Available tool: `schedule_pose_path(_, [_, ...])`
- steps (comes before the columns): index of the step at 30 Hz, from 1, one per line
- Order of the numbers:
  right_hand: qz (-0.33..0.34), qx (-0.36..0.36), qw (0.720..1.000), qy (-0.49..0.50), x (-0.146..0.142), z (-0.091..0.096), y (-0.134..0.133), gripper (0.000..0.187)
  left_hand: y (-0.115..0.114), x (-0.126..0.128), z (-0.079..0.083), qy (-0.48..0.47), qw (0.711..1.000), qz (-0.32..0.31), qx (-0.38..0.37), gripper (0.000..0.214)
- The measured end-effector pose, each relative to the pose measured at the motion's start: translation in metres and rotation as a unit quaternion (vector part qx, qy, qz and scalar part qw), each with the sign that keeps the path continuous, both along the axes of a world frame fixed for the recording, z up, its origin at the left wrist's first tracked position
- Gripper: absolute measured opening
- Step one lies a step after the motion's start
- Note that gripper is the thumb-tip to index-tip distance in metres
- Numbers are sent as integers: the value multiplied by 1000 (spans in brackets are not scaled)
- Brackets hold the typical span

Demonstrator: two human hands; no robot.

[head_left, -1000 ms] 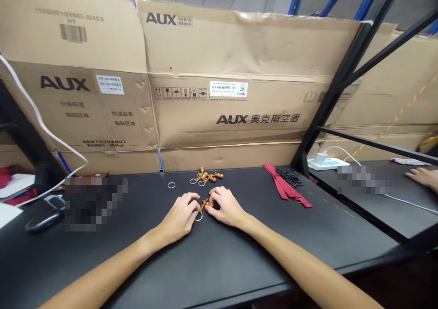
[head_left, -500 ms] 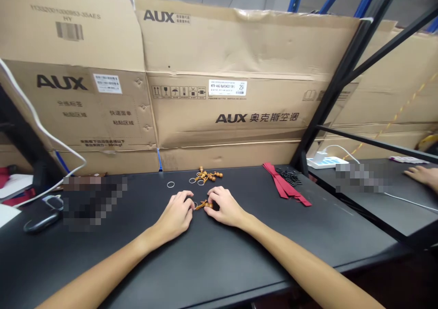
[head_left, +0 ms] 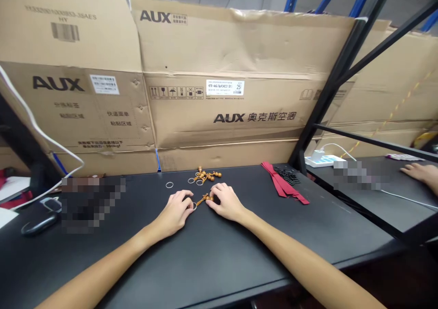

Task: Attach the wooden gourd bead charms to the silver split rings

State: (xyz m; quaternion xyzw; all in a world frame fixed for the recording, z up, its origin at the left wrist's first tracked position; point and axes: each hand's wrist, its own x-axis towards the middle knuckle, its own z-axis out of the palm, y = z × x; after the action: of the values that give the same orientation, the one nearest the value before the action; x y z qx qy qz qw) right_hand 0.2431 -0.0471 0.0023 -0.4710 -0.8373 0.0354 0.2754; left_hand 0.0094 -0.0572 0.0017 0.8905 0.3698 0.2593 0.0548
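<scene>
Both my hands rest on a black table point(head_left: 219, 254), fingertips almost meeting. My left hand point(head_left: 176, 211) pinches a small metal ring point(head_left: 194, 205). My right hand point(head_left: 226, 201) pinches a small golden-brown gourd charm point(head_left: 205, 198) that lies against that ring. Behind them, near the cardboard, lies a little heap of more gourd charms point(head_left: 206, 175) with two rings beside it, and one loose ring point(head_left: 169, 185) to the left.
Red ribbons point(head_left: 283, 186) and small black loops point(head_left: 288, 175) lie at the right. Tall AUX cardboard boxes point(head_left: 226, 85) wall off the back. A black handset point(head_left: 34, 223) lies far left. Another person's hand point(head_left: 419, 172) rests on the neighbouring table past a black frame post.
My hands have stayed together on the charm and ring, shifting slightly; the charm now points up to the right between my fingertips. The camera tilted a little.
</scene>
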Motion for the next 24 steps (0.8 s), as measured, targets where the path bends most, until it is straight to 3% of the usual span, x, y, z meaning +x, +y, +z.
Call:
schedule_pose_path(7, [89, 0, 996, 19, -7, 0, -10, 16, -1, 0, -2, -6, 1000, 15, -2, 8])
schedule_pose_path(9, [83, -4, 996, 20, -9, 1, -10, 15, 0, 0, -2, -5, 1000, 16, -1, 11])
schedule_pose_path(14, [-7, -17, 1000, 16, -2, 1, -2, 14, 2, -1, 0, -4, 1000, 4, -9, 16])
schedule_pose_path(21, [100, -14, 994, 33, -8, 2, -13, 14, -1, 0, 1, -15, 1000, 13, 2, 8])
schedule_pose_path(24, [70, -11, 997, 36, -10, 1, -12, 13, -1, 1, 0, -7, 1000, 13, 9, 13])
